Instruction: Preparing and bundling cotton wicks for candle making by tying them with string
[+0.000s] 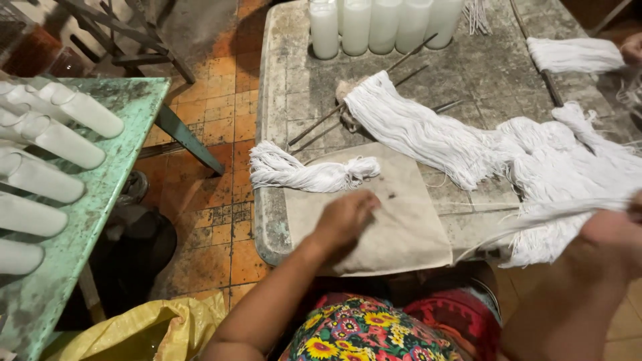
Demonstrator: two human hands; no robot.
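Both hands (pixel 344 220) at table edge (pixel 267 220), open tiled floor (pixel 214 134) leftward.

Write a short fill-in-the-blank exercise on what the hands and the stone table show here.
1. The left hand rests on a beige ____ spread over the stone table.
2. The right hand pulls out a strand of ____ string.
3. A row of white ____ stands at the table's far edge.
4. A small tied bundle of string lies to the ____ of the left hand.

Missing words: cloth; white; candles; far side
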